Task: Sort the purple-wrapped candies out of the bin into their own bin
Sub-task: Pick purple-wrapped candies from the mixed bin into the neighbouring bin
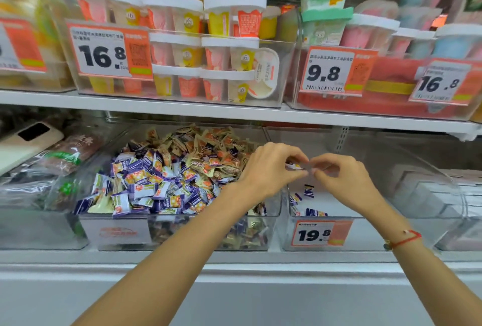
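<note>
Both hands met above the right bin [370, 218], past the wall dividing it from the full bin [182, 231]. The left hand [268, 169] pinched a small candy [294, 166] at its fingers, the wrapper pointing toward the right hand [339, 177], whose curled fingers touched or nearly touched its far end. A drop would likely fall among the few purple candies [309, 191] below.

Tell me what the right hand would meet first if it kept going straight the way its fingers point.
The left hand: the right hand points leftward at it, their fingertips almost meeting around a small candy. Depth looks matched, though uncertain.
</note>
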